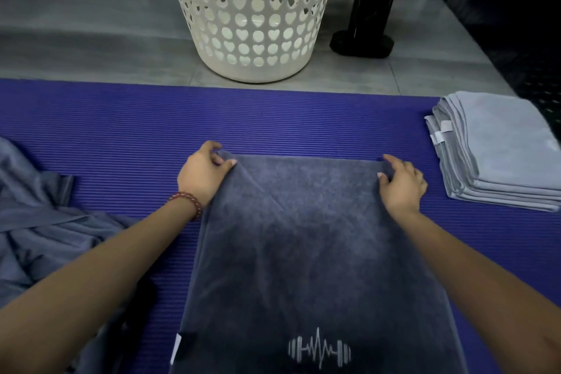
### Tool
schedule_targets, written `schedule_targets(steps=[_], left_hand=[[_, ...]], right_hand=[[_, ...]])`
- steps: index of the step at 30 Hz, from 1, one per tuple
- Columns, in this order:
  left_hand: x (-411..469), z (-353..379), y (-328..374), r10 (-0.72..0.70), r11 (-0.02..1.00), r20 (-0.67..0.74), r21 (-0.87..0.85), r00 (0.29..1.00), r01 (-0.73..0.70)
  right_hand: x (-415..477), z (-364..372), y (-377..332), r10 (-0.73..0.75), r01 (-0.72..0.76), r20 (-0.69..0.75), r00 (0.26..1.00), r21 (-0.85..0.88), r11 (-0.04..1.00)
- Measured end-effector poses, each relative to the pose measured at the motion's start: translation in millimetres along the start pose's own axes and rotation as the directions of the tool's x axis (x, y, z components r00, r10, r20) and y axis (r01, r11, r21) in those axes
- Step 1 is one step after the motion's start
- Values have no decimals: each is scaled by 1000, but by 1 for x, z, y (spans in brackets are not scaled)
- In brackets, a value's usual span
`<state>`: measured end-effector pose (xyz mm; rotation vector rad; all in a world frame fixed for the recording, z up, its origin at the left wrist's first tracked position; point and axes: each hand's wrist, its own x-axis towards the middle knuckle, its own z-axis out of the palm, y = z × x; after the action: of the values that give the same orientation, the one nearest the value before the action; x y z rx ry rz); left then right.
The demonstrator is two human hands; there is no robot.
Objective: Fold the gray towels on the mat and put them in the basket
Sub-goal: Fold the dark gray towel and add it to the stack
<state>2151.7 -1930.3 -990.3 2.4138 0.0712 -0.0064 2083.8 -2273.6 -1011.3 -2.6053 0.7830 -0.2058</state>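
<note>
A dark gray towel with a white dumbbell logo near its lower edge lies spread on the purple ribbed mat. My left hand, with a red bead bracelet on the wrist, pinches the towel's far left corner. My right hand pinches the far right corner. A white basket with heart-shaped holes stands on the floor just beyond the mat. A stack of folded light gray towels sits on the mat at the right. Crumpled gray towels lie at the left.
A black machine base stands on the gray tiled floor to the right of the basket. Dark objects sit at the far left back. A dark textured floor patch lies at the far right.
</note>
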Motion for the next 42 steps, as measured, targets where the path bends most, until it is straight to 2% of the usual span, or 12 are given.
schedule_targets(steps=[4, 6, 8, 12, 15, 20, 26, 28, 30, 32, 37, 42], left_hand=[[4, 6, -6, -139, 982, 22, -126, 990, 140], [4, 7, -4, -197, 935, 46, -293, 979, 201], [5, 7, 0, -182, 894, 16, -414, 983, 172], [3, 0, -3, -67, 944, -85, -327, 994, 35], [6, 0, -16, -10, 987, -89, -158, 996, -4], [-1, 9, -13, -110, 994, 7, -1, 994, 110], [5, 17, -1, -276, 960, 50, -34, 960, 278], [8, 19, -1, -263, 954, 2, -147, 965, 261], [12, 18, 0, -212, 926, -107, -341, 971, 164], [13, 14, -1, -177, 908, -130, -404, 976, 111], [8, 14, -12, -62, 998, -74, -22, 995, 60], [12, 22, -14, -7, 995, -182, 96, 983, 24]], right_hand=[[-2, 0, 5, -26, 27, -8, 1000, 80, 996], [-4, 1, 4, -32, 32, -2, 999, 99, 995], [-3, -1, 3, -18, 19, -10, 1000, 126, 992], [-1, -5, 4, -18, 24, -72, 997, 86, 996], [1, -2, 4, -36, 36, -8, 999, 31, 999], [-3, 4, 7, -58, 58, 14, 998, -6, 998], [-3, 8, 6, -56, 56, -6, 998, -6, 998], [-3, 8, 7, -51, 51, -7, 999, 1, 999], [-3, 7, 7, -48, 50, -34, 998, 48, 998], [-2, 5, 8, -33, 40, -65, 997, 116, 992], [4, 4, 8, 52, -36, -132, 990, 121, 992], [13, 10, 5, 103, -90, -177, 979, 80, 993]])
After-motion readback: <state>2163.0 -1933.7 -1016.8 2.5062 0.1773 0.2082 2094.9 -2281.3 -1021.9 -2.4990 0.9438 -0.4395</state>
